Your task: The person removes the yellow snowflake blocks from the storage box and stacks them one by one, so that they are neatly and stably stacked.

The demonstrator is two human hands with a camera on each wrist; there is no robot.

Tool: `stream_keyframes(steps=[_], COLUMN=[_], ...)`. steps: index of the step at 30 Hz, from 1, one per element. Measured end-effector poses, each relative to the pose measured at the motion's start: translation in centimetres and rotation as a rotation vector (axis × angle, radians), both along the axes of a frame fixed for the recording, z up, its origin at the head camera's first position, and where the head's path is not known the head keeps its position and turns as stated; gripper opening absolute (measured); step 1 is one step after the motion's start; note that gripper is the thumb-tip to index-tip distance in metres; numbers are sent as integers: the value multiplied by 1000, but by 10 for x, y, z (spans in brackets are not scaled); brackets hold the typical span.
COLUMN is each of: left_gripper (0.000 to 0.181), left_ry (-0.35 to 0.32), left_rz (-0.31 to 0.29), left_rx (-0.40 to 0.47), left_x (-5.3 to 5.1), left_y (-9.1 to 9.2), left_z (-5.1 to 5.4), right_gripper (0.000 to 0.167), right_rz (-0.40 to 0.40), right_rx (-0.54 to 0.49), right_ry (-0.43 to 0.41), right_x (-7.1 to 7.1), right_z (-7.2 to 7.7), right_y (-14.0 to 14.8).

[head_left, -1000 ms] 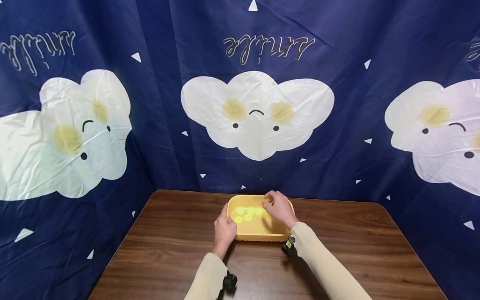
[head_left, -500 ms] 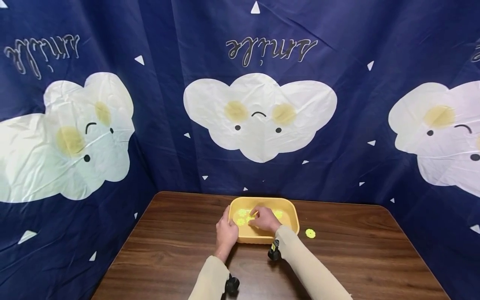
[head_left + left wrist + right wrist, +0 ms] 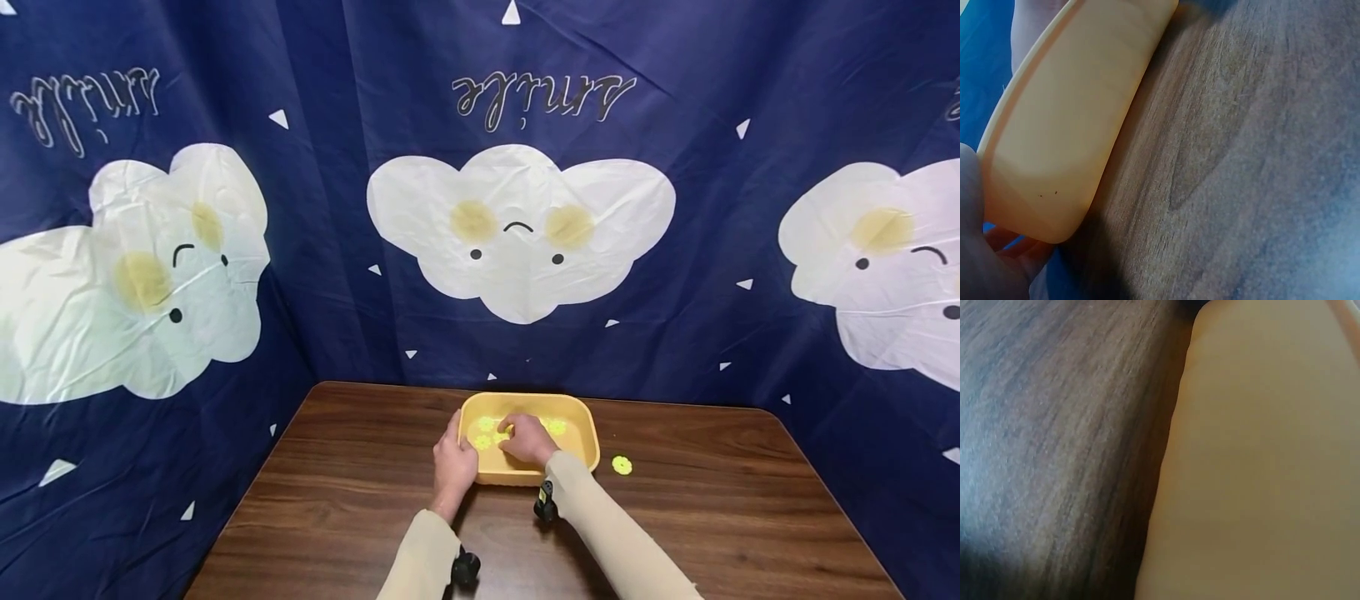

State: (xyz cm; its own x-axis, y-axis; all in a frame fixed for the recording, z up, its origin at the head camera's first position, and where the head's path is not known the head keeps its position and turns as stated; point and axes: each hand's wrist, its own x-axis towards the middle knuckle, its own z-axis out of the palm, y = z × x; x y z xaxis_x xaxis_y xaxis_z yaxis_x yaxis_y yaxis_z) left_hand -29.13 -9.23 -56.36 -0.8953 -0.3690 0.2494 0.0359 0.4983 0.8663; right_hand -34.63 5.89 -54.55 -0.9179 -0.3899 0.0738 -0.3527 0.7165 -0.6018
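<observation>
A yellow rectangular tray (image 3: 510,479) holds several small yellow flower-shaped pieces (image 3: 483,442). At its left end my left hand (image 3: 453,468) grips the side, thumb by the rim; the left wrist view shows this hand (image 3: 982,250) around the corner of the tray (image 3: 1072,119). My right hand (image 3: 527,439) is inside the tray, left of its middle, with bent fingers and thumb around the pieces. Whether it pinches one cannot be told. Only the tray's outer wall (image 3: 1260,456) and the table show in the right wrist view.
One yellow flower-shaped piece (image 3: 622,465) lies on the brown wooden table (image 3: 697,500), right of the tray. Behind the table's far edge hangs a dark blue cloth (image 3: 525,358) with white clouds.
Compared with a second ago, my right hand has moved left and down from the tray's right part. The flower piece right of the tray has come into sight. My left hand keeps its hold.
</observation>
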Motion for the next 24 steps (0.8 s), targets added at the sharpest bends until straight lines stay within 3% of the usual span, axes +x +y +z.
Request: stream_keyframes(steps=[16, 24], left_gripper=[55, 55], left_ry=[-14, 4], left_rz=[-9, -5], left_rx=[-20, -8], left_x=[0, -1], left_y=[3, 0], left_z=[-4, -4], right_gripper=[26, 28], right_rz=[-5, -30], right_rx=[17, 0], right_ry=[6, -2], right_x=[0, 5], right_z=[-4, 4], right_y=[6, 8])
